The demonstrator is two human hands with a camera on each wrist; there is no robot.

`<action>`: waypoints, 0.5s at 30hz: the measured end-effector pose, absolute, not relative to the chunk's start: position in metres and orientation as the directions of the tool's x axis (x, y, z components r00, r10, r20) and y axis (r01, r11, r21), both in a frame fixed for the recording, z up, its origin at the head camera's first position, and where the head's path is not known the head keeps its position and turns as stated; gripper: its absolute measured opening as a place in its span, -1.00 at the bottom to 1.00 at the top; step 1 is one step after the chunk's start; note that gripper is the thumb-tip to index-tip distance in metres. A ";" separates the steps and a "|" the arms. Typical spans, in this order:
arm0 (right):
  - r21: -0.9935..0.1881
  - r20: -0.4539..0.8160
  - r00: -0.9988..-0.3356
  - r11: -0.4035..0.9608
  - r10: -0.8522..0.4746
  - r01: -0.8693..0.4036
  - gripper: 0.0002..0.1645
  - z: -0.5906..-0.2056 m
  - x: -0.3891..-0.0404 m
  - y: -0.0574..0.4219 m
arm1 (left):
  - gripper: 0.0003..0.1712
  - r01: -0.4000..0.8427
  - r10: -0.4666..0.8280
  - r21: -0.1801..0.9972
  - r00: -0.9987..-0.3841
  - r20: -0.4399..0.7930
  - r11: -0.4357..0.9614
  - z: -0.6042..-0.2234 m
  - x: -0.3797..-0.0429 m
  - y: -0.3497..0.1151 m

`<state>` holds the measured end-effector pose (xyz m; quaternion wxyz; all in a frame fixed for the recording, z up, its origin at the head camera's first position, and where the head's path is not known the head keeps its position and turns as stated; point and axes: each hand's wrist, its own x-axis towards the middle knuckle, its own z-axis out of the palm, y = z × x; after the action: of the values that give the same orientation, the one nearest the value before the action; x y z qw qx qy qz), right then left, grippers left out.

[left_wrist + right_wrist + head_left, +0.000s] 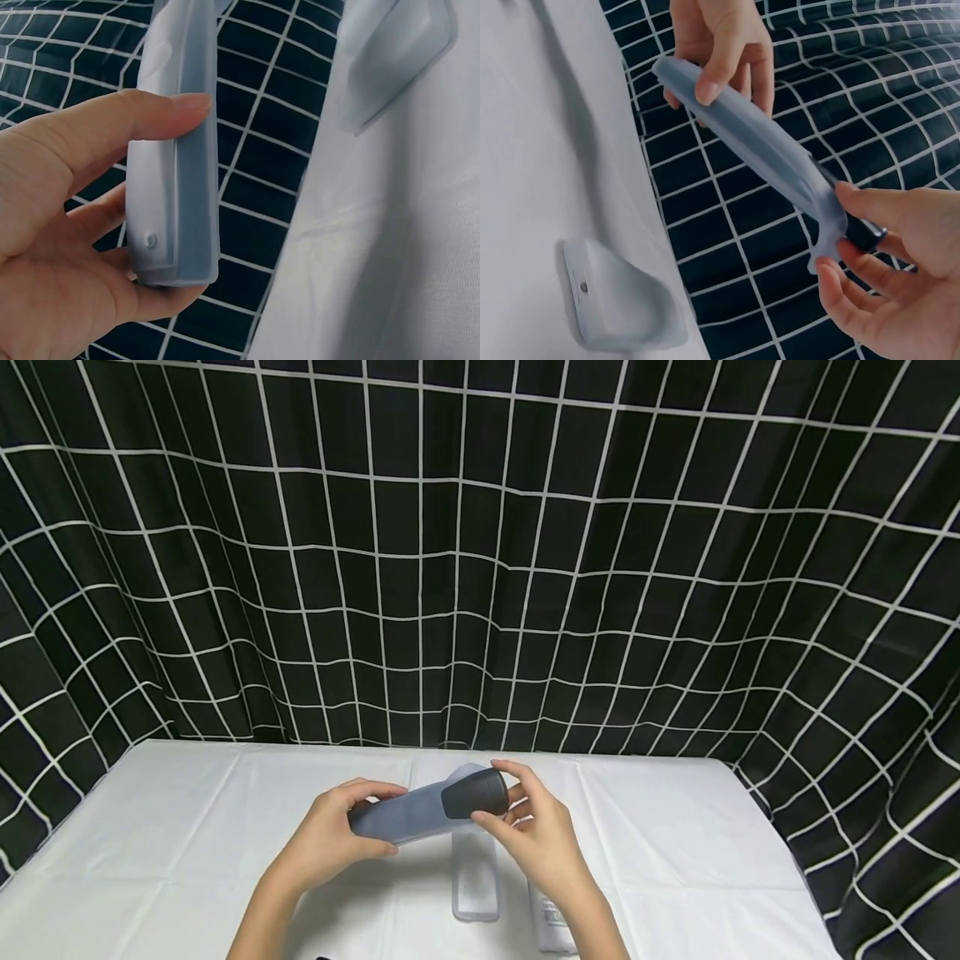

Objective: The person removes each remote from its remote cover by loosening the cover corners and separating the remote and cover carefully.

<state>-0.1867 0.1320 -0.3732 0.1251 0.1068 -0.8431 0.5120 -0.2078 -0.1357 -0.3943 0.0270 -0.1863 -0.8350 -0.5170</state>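
Observation:
A translucent blue-grey soft sleeve [408,814] is held tilted above the white table, with the end of a dark, smooth device [476,793] showing at its right. My left hand [330,831] grips the sleeve's left end, thumb along one side and fingers round the other. At the opposite end my right hand [543,827] pinches the dark end between thumb and fingers. A loose flap of the sleeve [829,236] hangs there, beside the right fingertips. Much of the device is hidden inside the sleeve.
Below the hands, a pale rounded-corner case [475,885] lies on the white-clothed table [187,827]. Partly behind the right forearm lies a pale item with a printed label [553,918]. A black curtain with white grid lines [465,568] stands behind and at both sides.

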 end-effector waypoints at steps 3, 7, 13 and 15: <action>-0.841 0.302 -0.950 0.448 -0.078 -0.304 -0.31 -0.372 -0.186 0.135 | -0.29 0.337 0.287 0.848 -0.930 0.230 0.410 -0.394 -0.208 -0.136; -0.850 0.271 -0.958 0.444 -0.095 -0.284 -0.33 -0.373 -0.184 0.139 | -0.31 0.320 0.271 0.845 -0.938 0.217 0.429 -0.392 -0.207 -0.137; -0.894 0.206 -0.975 0.388 -0.088 -0.224 -0.33 -0.378 -0.181 0.142 | -0.31 0.266 0.188 0.846 -0.962 0.200 0.462 -0.387 -0.204 -0.139; -0.904 0.193 -0.977 0.372 -0.089 -0.212 -0.32 -0.379 -0.181 0.142 | -0.30 0.257 0.165 0.847 -0.965 0.202 0.465 -0.387 -0.204 -0.139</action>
<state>-0.1808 0.1425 -0.3788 0.0557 0.0909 -0.8263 0.5531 -0.2045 -0.1390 -0.3873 0.0457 -0.1235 -0.8547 -0.5021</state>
